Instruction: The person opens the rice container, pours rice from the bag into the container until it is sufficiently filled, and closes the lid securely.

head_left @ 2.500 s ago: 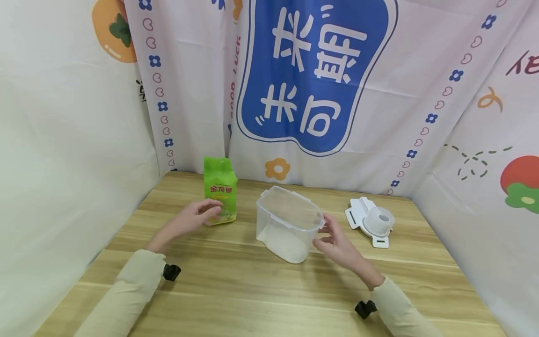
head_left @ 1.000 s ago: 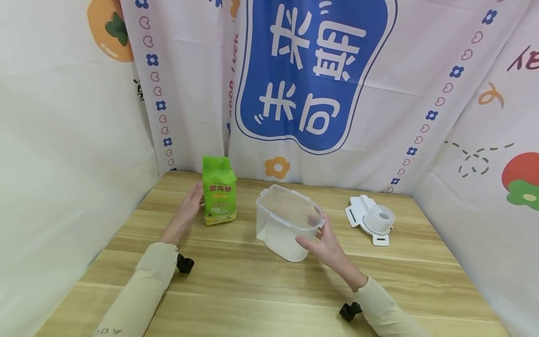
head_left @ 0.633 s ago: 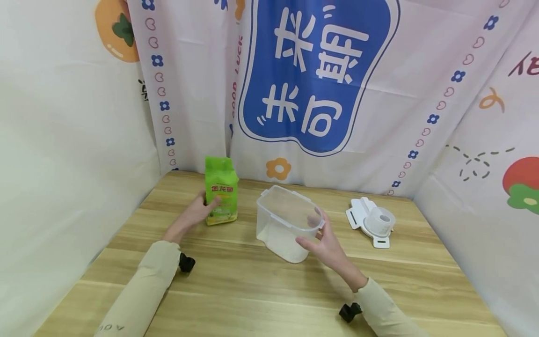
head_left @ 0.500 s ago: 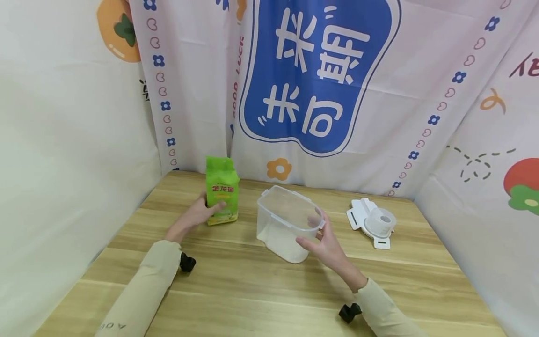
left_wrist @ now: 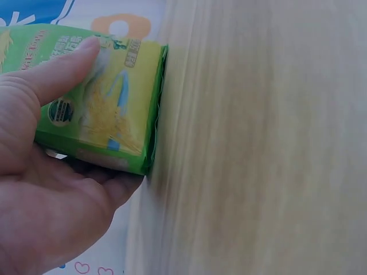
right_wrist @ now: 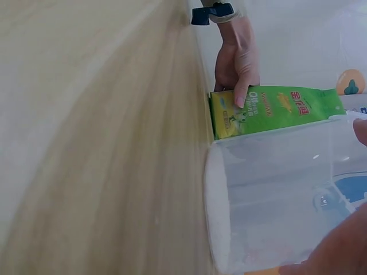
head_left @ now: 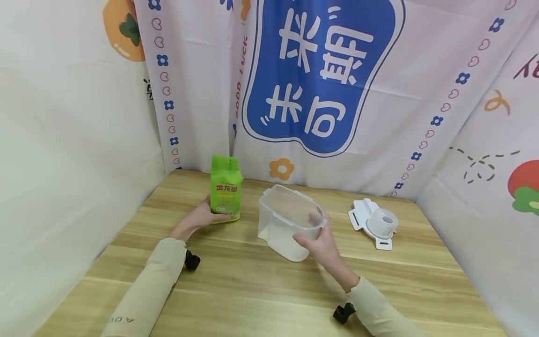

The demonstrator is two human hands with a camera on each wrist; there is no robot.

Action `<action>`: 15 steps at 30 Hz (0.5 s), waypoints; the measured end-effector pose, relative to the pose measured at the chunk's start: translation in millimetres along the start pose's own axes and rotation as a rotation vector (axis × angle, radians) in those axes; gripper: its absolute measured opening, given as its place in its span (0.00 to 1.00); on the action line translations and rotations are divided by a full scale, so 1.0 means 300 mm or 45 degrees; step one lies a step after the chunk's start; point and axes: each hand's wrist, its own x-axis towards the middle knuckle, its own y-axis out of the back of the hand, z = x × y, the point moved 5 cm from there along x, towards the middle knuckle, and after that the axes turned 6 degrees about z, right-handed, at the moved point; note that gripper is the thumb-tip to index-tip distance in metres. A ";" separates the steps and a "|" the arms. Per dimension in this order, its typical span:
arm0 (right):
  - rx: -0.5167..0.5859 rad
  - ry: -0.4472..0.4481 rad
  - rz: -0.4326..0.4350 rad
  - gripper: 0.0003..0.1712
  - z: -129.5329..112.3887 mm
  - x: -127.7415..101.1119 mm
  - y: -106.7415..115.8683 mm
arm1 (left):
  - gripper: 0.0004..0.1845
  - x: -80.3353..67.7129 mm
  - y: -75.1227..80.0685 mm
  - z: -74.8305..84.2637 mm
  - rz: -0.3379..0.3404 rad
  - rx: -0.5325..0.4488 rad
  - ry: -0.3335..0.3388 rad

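Observation:
A green bag [head_left: 226,187] with red lettering stands upright at the back left of the table. My left hand [head_left: 201,217] grips its lower part from the left, with the thumb across the front and the other fingers behind. In the left wrist view, that thumb [left_wrist: 71,66] lies over the printed front of the bag. A clear plastic container [head_left: 269,220] without a lid stands right of the bag, with white grainy or powdery stuff [head_left: 286,243] at the bottom. My right hand [head_left: 326,243] holds its right end just below the rim, thumb in front, fingers behind.
A white lid-like piece [head_left: 360,213] with a translucent cup [head_left: 382,223] on it lies right of the container. The wooden table [head_left: 261,299] is bounded by a printed cloth [head_left: 202,117] behind and white cloth walls at both sides.
My left hand has moved from in front of the bag round to its left side and taken hold of it. My right thumb has shifted left onto the container's front.

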 end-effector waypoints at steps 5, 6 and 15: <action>0.004 -0.005 0.018 0.60 0.011 0.002 -0.005 | 0.46 -0.001 -0.001 -0.005 0.006 0.024 -0.004; 0.001 -0.005 0.021 0.60 0.012 0.002 -0.004 | 0.45 -0.002 -0.002 -0.004 0.007 0.029 -0.005; -0.073 0.011 0.011 0.58 0.011 0.006 0.004 | 0.44 0.002 -0.002 -0.006 0.046 0.048 0.038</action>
